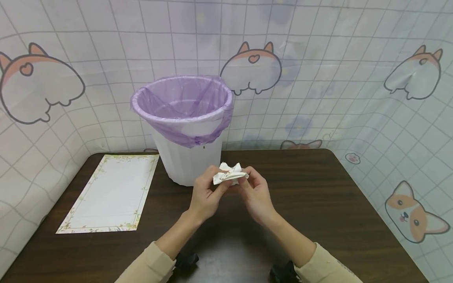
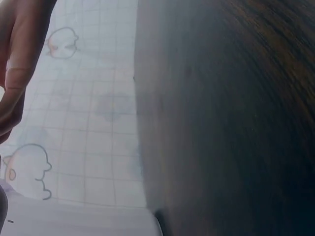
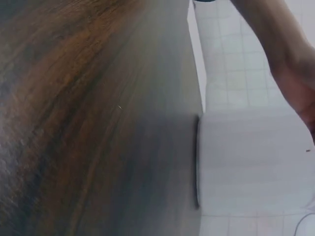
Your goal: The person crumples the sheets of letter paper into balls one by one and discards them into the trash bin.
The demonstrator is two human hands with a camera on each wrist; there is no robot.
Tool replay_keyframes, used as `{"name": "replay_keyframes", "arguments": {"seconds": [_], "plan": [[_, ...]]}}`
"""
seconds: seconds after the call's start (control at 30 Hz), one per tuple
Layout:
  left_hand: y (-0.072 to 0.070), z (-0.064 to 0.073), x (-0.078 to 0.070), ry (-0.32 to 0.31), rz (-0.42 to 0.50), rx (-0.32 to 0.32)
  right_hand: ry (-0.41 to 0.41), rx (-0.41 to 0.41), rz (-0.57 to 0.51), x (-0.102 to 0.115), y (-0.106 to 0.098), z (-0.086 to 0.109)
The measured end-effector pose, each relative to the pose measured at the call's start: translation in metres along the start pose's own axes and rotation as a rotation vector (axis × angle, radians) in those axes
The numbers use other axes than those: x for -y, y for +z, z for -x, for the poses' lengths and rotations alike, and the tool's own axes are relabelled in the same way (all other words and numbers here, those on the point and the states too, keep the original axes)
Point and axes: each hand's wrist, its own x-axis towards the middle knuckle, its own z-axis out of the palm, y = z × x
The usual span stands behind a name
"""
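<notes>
Both hands meet over the middle of the table in the head view, around a crumpled piece of white paper [image 1: 231,175]. My left hand [image 1: 206,193] pinches its left side between thumb and fingers. On the other side, my right hand [image 1: 257,195] pinches it the same way, thumb toward me. Folded edges of the paper stick up above the fingers, and its underside is hidden. Just behind the hands stands a white trash bin [image 1: 187,159] lined with a purple bag [image 1: 198,135]. The wrist views show only part of a hand at their edges, without the paper.
A white sheet with a floral border [image 1: 107,192] lies flat on the dark wooden table [image 1: 336,220], left of the bin. Behind the table and along both sides hangs a gridded, corgi-printed sheet [image 1: 318,78]. Dark straps [image 1: 186,261] show at the cuffs.
</notes>
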Motion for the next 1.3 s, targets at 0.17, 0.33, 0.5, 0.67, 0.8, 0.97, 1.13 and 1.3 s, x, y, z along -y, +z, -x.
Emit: {"name": "replay_keyframes", "arguments": {"seconds": [0.17,0.33,0.5,0.67,0.8,0.97,1.13,1.3], "plan": [[-0.001,-0.001,-0.004,0.004,-0.017,0.013,-0.070,-0.031,0.117,0.002,-0.006,-0.002],[-0.001,0.001,-0.010,-0.052,0.077,0.040,-0.113,-0.018,0.163,0.004,-0.012,-0.004],[0.001,0.000,-0.014,-0.102,0.182,0.034,-0.135,-0.018,0.192,0.005,-0.013,-0.005],[0.003,-0.002,-0.017,-0.164,0.235,0.016,-0.148,-0.038,0.198,0.005,-0.011,-0.009],[0.003,-0.001,-0.018,-0.252,0.340,0.028,-0.142,-0.053,0.160,0.006,-0.009,-0.010],[0.003,-0.004,-0.018,-0.305,0.375,0.063,-0.127,-0.063,0.106,0.007,-0.011,-0.011],[0.004,-0.007,-0.018,-0.298,0.321,0.061,-0.121,-0.068,0.060,0.006,-0.011,-0.012],[0.005,-0.007,-0.019,-0.303,0.310,0.023,-0.084,-0.091,0.064,0.005,-0.009,-0.012]]}}
